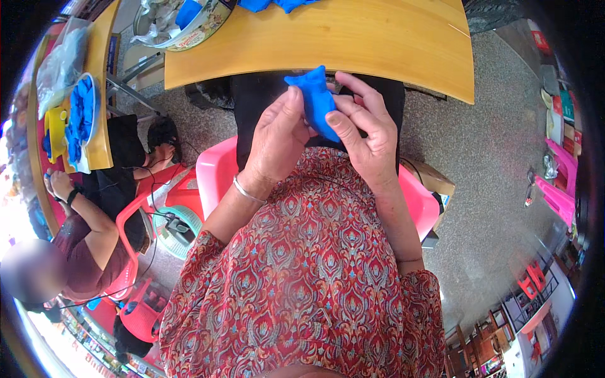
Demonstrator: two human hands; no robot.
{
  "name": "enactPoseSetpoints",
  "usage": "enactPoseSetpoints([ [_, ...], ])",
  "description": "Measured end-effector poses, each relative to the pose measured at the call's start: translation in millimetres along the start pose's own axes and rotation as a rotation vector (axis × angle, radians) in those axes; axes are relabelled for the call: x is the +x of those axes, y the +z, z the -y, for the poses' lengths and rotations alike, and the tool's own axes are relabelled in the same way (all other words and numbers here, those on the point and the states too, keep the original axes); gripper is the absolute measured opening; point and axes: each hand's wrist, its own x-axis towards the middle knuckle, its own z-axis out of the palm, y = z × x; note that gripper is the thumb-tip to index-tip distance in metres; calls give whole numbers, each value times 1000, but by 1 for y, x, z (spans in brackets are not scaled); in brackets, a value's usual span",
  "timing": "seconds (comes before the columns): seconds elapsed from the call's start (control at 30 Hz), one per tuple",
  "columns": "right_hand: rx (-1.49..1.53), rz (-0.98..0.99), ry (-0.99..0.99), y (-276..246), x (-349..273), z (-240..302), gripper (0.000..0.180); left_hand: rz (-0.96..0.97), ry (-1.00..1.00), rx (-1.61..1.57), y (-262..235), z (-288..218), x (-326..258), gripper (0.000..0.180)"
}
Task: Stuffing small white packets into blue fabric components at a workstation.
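A small blue cloth piece (317, 101) with pointed corners is held up between my two hands, over my lap and just short of the table's near edge. My left hand (277, 129) pinches its left side, thumb on the front; a light bangle circles that wrist. On the other side, my right hand (370, 129) grips the lower right edge between thumb and fingers. Its upper fingers are bent and lifted a little off the cloth. The fingers behind the piece are partly hidden.
Ahead stands a yellow wooden table (378, 41) with more blue pieces (277, 5) at its far edge and a round tin (189, 31) of white and blue material. To the left, a person (94, 246) sits at another table near a tray of blue pieces (80, 120).
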Motion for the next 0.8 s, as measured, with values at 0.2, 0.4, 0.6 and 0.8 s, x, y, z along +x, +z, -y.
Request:
enactPoseSetpoints([
  [0.2,-45,53,-53,4,1,3,28,-127,86,51,8,3,5,35],
  [0.4,84,21,-29,12,-4,-9,21,-127,24,-143,-12,5,12,32],
  [0.6,97,-172,-7,4,6,-4,28,-152,18,-82,11,8,6,28],
  [0.8,249,-14,316,2,22,-14,16,-115,12,221,0,16,0,57],
])
